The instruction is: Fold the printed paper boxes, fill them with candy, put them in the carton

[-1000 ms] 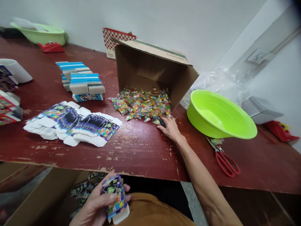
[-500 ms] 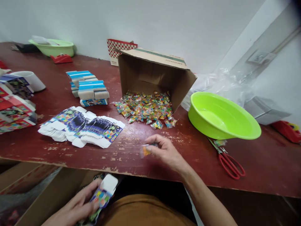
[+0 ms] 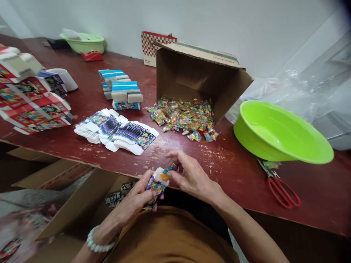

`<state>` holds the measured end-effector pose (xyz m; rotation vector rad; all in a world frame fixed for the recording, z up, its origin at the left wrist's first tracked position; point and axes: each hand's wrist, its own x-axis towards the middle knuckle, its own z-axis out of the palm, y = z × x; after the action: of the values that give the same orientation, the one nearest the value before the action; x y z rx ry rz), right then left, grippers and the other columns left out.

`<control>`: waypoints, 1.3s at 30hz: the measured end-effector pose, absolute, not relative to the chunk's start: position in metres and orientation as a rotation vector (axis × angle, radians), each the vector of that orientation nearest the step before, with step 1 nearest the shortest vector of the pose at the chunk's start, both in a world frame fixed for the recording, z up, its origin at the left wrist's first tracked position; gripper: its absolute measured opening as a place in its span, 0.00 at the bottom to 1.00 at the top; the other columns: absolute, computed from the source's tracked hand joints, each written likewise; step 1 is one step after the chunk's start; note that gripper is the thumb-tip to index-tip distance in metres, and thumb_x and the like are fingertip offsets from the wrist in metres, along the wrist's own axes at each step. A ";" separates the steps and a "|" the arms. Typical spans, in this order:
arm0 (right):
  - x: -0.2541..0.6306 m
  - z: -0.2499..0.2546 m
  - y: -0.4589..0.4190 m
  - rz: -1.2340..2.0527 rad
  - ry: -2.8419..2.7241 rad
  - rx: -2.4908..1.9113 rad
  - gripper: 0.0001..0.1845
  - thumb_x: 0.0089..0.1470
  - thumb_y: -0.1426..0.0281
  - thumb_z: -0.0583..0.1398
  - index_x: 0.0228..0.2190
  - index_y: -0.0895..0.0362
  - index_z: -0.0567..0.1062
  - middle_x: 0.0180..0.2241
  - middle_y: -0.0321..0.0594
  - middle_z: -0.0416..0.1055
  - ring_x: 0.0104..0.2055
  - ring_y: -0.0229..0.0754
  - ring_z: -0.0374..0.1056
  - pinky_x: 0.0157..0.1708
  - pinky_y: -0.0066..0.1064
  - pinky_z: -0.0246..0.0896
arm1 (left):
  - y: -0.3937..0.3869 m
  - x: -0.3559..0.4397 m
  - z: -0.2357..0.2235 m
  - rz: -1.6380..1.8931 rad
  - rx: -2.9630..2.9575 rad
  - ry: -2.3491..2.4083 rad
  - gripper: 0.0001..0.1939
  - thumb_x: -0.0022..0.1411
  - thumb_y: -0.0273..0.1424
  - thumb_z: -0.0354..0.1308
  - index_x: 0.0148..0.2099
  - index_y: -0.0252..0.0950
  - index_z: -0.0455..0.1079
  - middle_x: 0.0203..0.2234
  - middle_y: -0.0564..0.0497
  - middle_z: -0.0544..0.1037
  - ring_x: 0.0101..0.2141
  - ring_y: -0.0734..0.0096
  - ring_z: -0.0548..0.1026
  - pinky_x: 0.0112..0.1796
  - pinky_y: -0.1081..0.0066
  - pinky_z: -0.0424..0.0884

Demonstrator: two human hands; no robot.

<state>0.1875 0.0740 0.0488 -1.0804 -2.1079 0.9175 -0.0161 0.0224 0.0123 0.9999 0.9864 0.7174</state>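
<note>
My left hand (image 3: 141,195) is wrapped round a small purple printed candy box (image 3: 157,187) whose white end flap stands up. Right at the flap, my right hand (image 3: 189,173) pinches a small clear packet of colourful candy (image 3: 166,176), orange and blue-green, at the mouth of the box. A pile of similar candy packets (image 3: 186,117) spills from a tipped cardboard carton (image 3: 203,69) onto the dark red table (image 3: 219,193). Flat purple box blanks (image 3: 115,131) lie fanned out beyond my left hand.
At right stand a bright green basin (image 3: 282,135) and red-handled scissors (image 3: 282,191). Blue-and-white card stacks (image 3: 123,91) sit behind the blanks, with bundled red boxes (image 3: 35,98) at far left. Below the table edge, an open carton (image 3: 74,204) holds several purple boxes (image 3: 117,197).
My left hand has lifted the candy box up and to the right. My right hand has brought the packet down to the box's open end. The view has swung left.
</note>
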 end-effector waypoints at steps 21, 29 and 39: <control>0.169 0.011 0.070 1.902 -1.248 -0.960 0.30 0.42 0.59 0.72 0.45 0.54 0.69 0.36 0.36 0.71 0.27 0.34 0.67 0.29 0.29 0.67 | 0.023 0.009 0.015 1.016 0.606 1.002 0.18 0.58 0.45 0.62 0.39 0.34 0.73 0.21 0.50 0.78 0.21 0.70 0.73 0.21 0.74 0.71; 0.164 0.012 0.059 1.112 -1.701 -0.863 0.09 0.57 0.65 0.63 0.30 0.56 0.80 0.33 0.42 0.77 0.37 0.41 0.73 0.39 0.32 0.68 | 0.027 0.006 0.014 0.920 0.397 0.830 0.19 0.66 0.50 0.51 0.42 0.38 0.67 0.20 0.49 0.77 0.18 0.68 0.74 0.17 0.71 0.72; 0.154 0.021 0.063 1.735 -1.276 -0.986 0.11 0.53 0.64 0.65 0.27 0.59 0.74 0.38 0.42 0.79 0.17 0.30 0.66 0.17 0.24 0.62 | 0.028 0.011 0.014 0.996 0.447 0.864 0.34 0.62 0.54 0.54 0.56 0.31 0.69 0.20 0.48 0.78 0.15 0.71 0.73 0.16 0.75 0.70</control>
<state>0.1535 0.0626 0.0205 -0.9864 -1.2764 1.7349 0.0109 0.0284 0.0142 0.4467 0.8637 0.9959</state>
